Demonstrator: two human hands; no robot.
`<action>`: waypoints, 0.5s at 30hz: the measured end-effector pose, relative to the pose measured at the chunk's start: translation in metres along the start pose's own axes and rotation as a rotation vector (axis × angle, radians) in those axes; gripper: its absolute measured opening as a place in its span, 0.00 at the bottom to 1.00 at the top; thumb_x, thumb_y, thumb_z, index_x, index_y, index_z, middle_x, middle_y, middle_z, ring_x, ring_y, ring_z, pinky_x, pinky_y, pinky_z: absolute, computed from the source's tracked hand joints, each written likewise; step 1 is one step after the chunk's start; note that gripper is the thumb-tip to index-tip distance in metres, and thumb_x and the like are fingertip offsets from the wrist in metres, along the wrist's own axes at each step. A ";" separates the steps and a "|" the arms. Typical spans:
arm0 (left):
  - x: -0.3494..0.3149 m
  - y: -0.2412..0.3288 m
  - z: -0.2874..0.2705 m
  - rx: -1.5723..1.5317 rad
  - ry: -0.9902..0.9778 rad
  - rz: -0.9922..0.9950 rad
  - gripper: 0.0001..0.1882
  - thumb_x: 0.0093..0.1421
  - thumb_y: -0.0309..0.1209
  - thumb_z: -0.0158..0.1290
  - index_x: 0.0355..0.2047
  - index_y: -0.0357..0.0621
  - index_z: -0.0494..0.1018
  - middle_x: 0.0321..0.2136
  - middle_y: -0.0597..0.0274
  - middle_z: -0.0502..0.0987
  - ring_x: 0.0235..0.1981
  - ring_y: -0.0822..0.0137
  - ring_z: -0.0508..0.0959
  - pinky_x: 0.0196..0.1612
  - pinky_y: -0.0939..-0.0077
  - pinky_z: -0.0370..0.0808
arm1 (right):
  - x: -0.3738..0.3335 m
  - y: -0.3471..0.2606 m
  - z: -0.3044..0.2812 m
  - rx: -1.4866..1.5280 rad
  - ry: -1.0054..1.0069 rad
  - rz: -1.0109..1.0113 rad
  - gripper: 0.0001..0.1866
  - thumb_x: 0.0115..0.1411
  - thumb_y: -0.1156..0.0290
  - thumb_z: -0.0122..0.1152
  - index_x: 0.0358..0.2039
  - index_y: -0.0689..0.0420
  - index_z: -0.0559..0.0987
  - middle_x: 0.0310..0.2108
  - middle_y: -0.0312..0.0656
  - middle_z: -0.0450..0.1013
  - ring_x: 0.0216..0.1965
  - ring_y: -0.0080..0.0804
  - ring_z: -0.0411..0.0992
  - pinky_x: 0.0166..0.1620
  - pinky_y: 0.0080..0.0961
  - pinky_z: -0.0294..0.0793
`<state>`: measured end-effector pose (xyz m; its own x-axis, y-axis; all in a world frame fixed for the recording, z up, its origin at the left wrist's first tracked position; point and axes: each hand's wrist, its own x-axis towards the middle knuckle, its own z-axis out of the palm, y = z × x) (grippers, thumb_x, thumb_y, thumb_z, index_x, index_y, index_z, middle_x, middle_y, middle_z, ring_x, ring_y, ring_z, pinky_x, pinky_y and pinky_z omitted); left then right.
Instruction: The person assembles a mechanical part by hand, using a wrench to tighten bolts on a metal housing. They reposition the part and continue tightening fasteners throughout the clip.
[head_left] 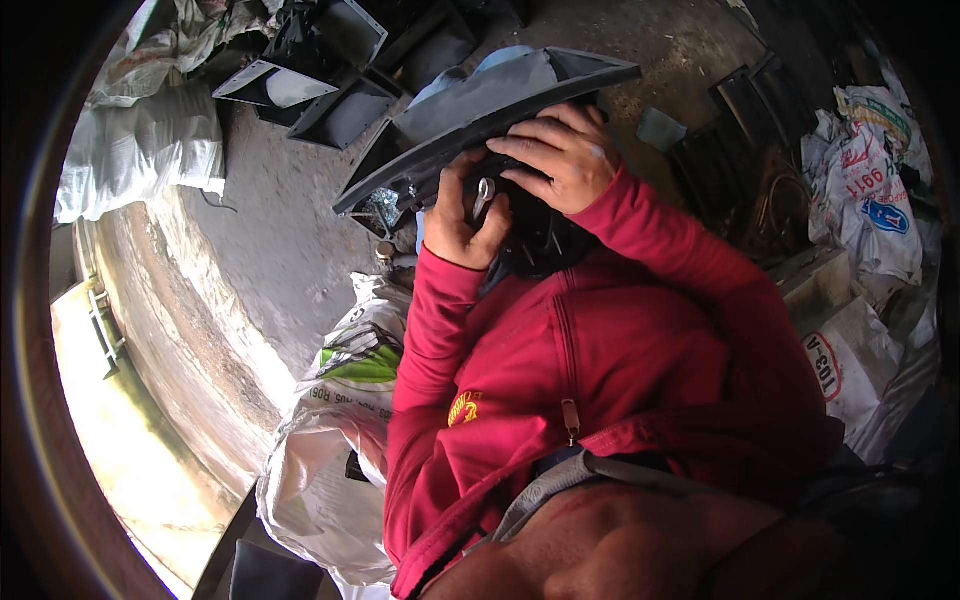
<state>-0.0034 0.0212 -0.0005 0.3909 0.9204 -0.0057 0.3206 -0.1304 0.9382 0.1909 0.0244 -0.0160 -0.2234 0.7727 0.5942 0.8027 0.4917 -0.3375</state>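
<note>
A long dark grey metal trough (480, 105) with angled end walls is tilted in front of my chest. My left hand (463, 222) is closed below its near edge. Between the thumb and fingers shows a shiny metal tool with a looped end (484, 192); the rest of it is hidden. My right hand (562, 158) is bent over the trough's near edge farther right, its fingers curled against the dark metal. Under both hands lies a black part (545, 240), mostly in shadow, whose kind I cannot make out.
Similar dark metal troughs (345, 110) lie at the far left. White woven sacks (335, 430) stand at my left, and printed sacks (865, 185) at my right. Dark ribbed metal pieces (765, 105) lie at the far right. A pale blue scrap (660, 130) rests on the concrete floor (265, 210).
</note>
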 end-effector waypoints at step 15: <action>0.003 0.005 0.003 0.114 0.056 -0.036 0.25 0.57 0.29 0.54 0.56 0.41 0.65 0.36 0.52 0.79 0.34 0.62 0.81 0.39 0.72 0.76 | -0.005 0.001 0.004 -0.032 -0.053 -0.022 0.21 0.50 0.60 0.68 0.46 0.40 0.81 0.43 0.23 0.75 0.45 0.28 0.68 0.47 0.32 0.63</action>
<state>0.0023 0.0217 0.0032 0.3297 0.9439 -0.0168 0.4308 -0.1346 0.8924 0.1903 0.0225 -0.0223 -0.2697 0.7825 0.5612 0.8144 0.4964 -0.3006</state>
